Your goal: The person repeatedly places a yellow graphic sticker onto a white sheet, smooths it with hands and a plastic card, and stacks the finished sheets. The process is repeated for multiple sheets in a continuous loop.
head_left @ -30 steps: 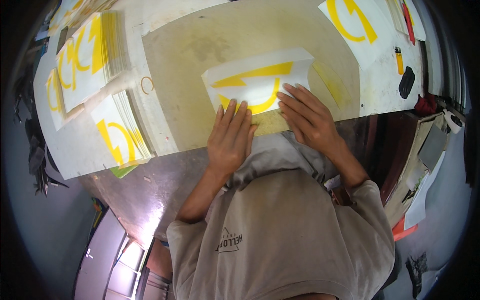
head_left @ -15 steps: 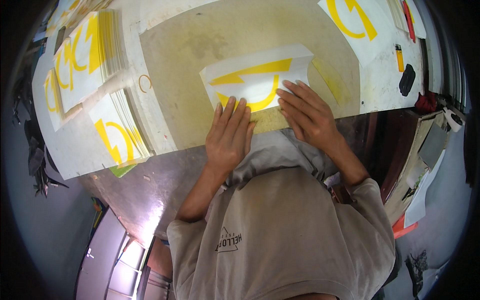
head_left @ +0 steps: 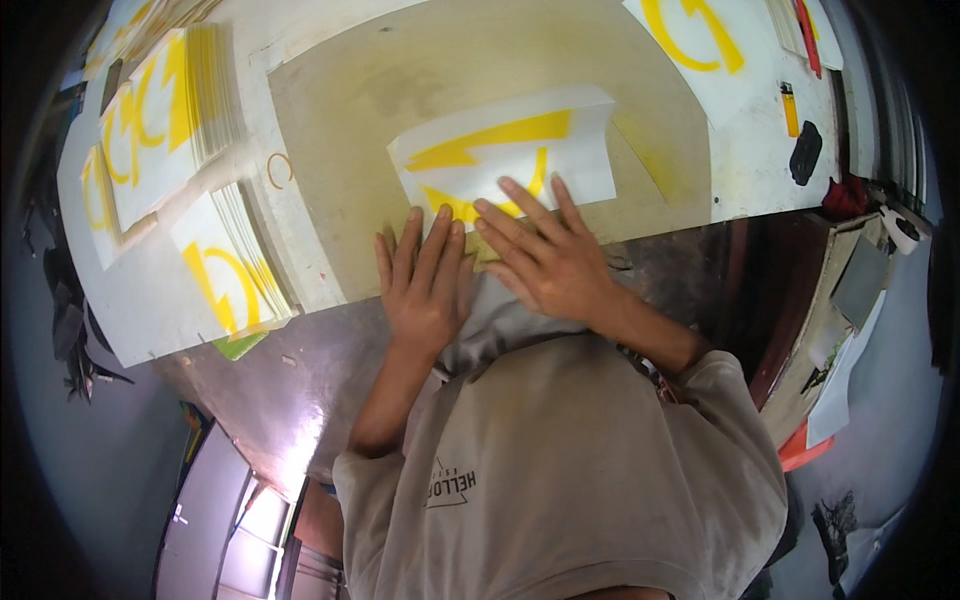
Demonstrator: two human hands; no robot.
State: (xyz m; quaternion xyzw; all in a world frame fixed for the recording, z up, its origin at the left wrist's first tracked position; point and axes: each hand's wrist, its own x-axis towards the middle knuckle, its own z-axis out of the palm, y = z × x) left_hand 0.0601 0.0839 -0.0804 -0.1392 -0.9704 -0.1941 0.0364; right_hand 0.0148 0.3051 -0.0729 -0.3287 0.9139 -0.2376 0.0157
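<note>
A white paper sheet (head_left: 485,172) printed with a yellow lightning-like shape and curve lies on a brownish mat (head_left: 330,150) at the table's near edge. Its far edge shows a fold or a turned strip. My left hand (head_left: 425,295) rests with fingers stretched out on the sheet's near left edge. Beside it, my right hand (head_left: 560,265) lies flat with spread fingers over the sheet's near middle, covering part of the yellow curve. Neither hand grips anything; the near edge of the paper is partly hidden under the fingers.
Stacks of similar yellow-printed sheets (head_left: 205,95) stand at the left, with a smaller fanned stack (head_left: 225,270) nearer me. Another printed sheet (head_left: 700,60) lies at the far right. A yellow lighter (head_left: 789,110) and a black object (head_left: 805,153) sit near the right edge.
My right hand has slid left and nearer along the sheet, its fingers spreading. My left hand has shifted slightly left and nearer. The sheet's right part is now uncovered.
</note>
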